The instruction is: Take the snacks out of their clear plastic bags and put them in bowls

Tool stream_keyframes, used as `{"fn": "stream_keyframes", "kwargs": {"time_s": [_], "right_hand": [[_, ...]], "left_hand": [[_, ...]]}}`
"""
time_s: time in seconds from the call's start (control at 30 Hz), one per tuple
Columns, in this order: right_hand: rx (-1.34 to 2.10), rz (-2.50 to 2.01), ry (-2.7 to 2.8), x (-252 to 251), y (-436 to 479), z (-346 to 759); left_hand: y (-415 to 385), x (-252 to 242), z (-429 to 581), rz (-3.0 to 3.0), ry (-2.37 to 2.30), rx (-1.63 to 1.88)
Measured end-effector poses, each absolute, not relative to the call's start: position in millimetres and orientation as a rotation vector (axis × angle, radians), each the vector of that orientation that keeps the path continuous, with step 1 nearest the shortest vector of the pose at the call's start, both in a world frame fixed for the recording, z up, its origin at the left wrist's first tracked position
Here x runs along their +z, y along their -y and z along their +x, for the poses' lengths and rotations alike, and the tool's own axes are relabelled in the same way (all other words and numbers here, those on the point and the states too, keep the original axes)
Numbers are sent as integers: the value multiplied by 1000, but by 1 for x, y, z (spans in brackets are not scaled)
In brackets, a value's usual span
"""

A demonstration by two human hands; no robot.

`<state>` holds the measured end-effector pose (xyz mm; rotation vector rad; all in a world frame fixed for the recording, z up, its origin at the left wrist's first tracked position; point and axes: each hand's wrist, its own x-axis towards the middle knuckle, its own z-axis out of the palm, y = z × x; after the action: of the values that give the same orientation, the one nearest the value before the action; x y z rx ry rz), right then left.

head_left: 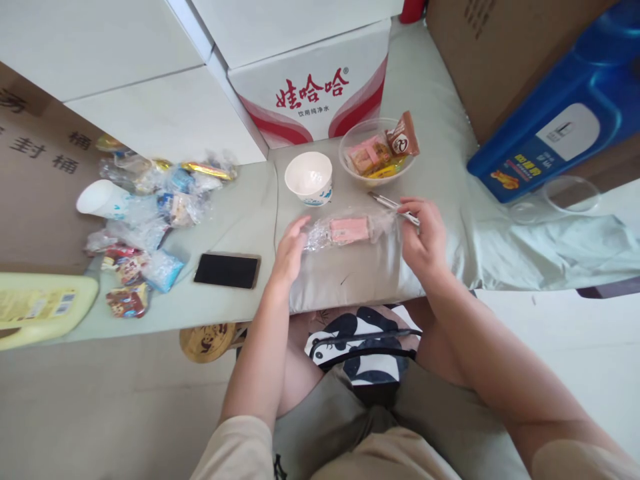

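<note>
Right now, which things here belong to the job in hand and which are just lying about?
Likely in the job:
pink wafer
clear wrapper
slim metal tool in the right hand
white paper cup
snack bowl

Likely lying about:
smartphone
blue bottle
tipped paper cup

Beige top (pixel 390 460) with loose short sleeves (pixel 237 447), soft folds across the front, olive-grey shorts (pixel 310 413) ending partway down the thighs (pixel 301 353), small black marking (pixel 279 468) toward the left, bare hands (pixel 290 253)

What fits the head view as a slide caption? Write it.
Left hand beside a clear-wrapped pink snack, right hand holding a slim tool.
</note>
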<state>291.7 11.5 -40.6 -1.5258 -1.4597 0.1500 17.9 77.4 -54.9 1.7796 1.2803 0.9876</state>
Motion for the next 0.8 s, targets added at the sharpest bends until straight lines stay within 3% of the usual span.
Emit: {"fn": "stream_keyframes", "kwargs": {"time_s": [0.1,0.23,0.47,0.57,0.67,0.73,0.8], "right_hand": [[200,-1578,1745,-41,-10,278],[177,-1771,1870,-41,-7,273],[146,-1471,2058,-22,21,283],[381,-1569,2288,-13,29,280],[666,-1788,2395,-8,32,276],[694,-1899,2348,-7,31,273],[630,-1979,2275,-8,29,270]], "left_hand": [[-72,-53,26,2035,-1280,871],[-62,-47,27,2128,-1381,965],[-26,-19,11,2247,-1276,1046],[-14,-12,1,2086,-1252,865],[-8,-12,-4,1767,-1215,415],[-6,-13,-4,1607,-1196,199],[-5,-14,-1,1577,-1239,233]]}}
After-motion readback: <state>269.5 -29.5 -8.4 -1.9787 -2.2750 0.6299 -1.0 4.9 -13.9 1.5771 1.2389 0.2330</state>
